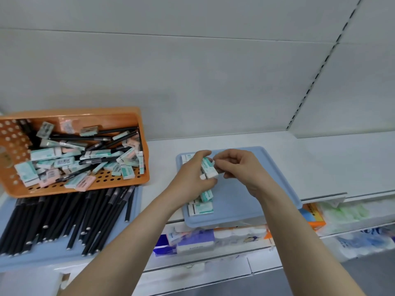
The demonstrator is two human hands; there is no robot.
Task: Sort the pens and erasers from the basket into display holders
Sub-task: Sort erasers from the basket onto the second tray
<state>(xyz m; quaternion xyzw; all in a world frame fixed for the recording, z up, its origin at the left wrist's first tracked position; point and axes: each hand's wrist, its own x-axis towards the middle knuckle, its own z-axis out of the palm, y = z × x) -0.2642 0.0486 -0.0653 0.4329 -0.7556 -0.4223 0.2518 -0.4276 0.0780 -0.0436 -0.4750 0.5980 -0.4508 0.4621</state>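
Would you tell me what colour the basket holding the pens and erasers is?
Orange basket, perforated with round holes; head view.

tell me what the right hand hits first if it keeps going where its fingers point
The right hand points left at the erasers that the left hand grips. It would meet those first, and seems to pinch one now.

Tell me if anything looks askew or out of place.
The orange basket sits tilted, its front edge resting on the black pens in the left blue tray. The right blue tray appears to overhang the shelf.
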